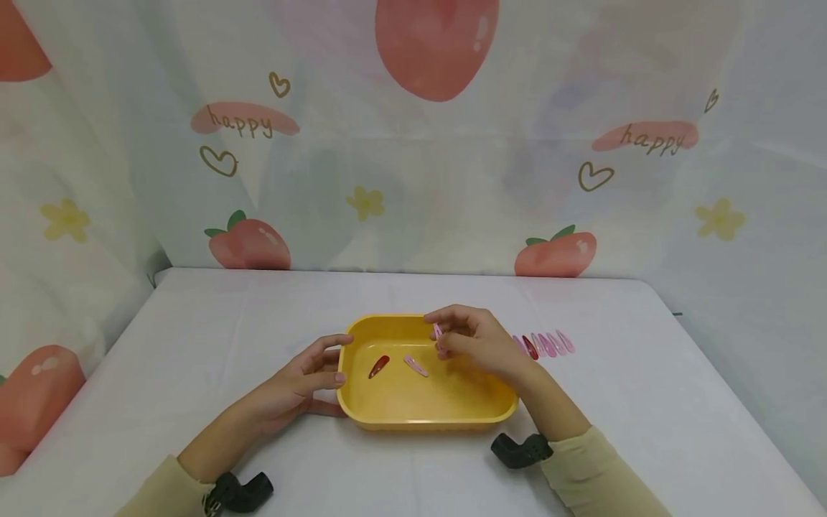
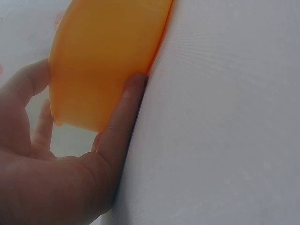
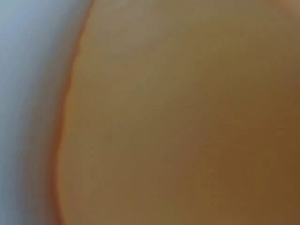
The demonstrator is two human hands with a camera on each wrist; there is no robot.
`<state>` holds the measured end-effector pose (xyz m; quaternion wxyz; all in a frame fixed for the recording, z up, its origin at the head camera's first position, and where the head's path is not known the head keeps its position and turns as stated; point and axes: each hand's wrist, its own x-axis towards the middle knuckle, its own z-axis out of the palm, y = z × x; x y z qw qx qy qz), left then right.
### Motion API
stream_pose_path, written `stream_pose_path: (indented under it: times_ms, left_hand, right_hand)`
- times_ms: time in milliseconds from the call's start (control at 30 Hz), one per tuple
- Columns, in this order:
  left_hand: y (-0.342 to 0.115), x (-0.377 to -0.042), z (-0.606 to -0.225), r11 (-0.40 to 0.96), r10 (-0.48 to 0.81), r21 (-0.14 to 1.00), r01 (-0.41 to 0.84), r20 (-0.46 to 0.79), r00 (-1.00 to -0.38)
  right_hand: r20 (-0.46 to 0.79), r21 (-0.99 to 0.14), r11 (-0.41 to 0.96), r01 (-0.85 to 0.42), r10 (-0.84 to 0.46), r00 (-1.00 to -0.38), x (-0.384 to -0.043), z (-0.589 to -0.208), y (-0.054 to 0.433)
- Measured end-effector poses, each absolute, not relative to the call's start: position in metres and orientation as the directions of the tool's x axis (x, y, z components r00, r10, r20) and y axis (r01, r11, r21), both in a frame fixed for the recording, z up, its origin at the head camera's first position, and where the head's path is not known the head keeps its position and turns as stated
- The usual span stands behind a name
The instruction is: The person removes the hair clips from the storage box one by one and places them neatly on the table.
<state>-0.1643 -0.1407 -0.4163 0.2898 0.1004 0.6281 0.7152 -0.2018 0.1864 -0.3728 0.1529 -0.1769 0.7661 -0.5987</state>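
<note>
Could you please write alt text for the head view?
A right hand pinches a pink hair clip over a yellow tray where two clips lie, while the left hand holds its side. A row of clips lies to the right.

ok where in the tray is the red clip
In the head view, the red clip lies on the floor of the yellow tray, toward its left end, just left of a loose pink clip.

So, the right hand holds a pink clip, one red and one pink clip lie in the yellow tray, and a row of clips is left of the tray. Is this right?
Not quite: the row of clips is right of the yellow tray, as the head view shows. The rest is correct.
</note>
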Motion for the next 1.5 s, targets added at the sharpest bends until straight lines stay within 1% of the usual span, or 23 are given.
stream_pose_path:
  times_ms: [500, 667, 900, 1167, 1300, 1500]
  left_hand:
    - [-0.141, -0.162, -0.417, -0.051, 0.537, 0.956, -0.289, -0.218, -0.815]
    - [-0.141, -0.162, -0.416, -0.051, 0.54, 0.955, -0.292, -0.219, -0.813]
    - [-0.139, -0.163, -0.415, -0.051, 0.546, 0.957, -0.287, -0.214, -0.81]
    - [-0.14, -0.163, -0.415, -0.045, 0.549, 0.957, -0.285, -0.215, -0.808]
    - [-0.14, -0.163, -0.415, -0.041, 0.548, 0.958, -0.283, -0.215, -0.808]
    - [-0.14, -0.163, -0.415, -0.046, 0.549, 0.959, -0.281, -0.211, -0.809]
  right_hand:
    - [0.055, -0.95, 0.266, -0.162, -0.368, -0.928, -0.205, -0.346, 0.218]
    - [0.097, -0.948, 0.252, -0.193, -0.349, -0.932, -0.206, -0.339, 0.234]
    - [0.19, -0.944, 0.205, -0.26, -0.31, -0.932, -0.207, -0.331, 0.261]
    - [0.259, -0.936, 0.178, -0.303, -0.235, -0.937, -0.207, -0.324, 0.289]
    - [0.264, -0.93, 0.207, -0.303, -0.195, -0.944, -0.208, -0.324, 0.301]
    - [0.225, -0.904, 0.348, -0.247, -0.103, -0.969, -0.215, -0.331, 0.318]
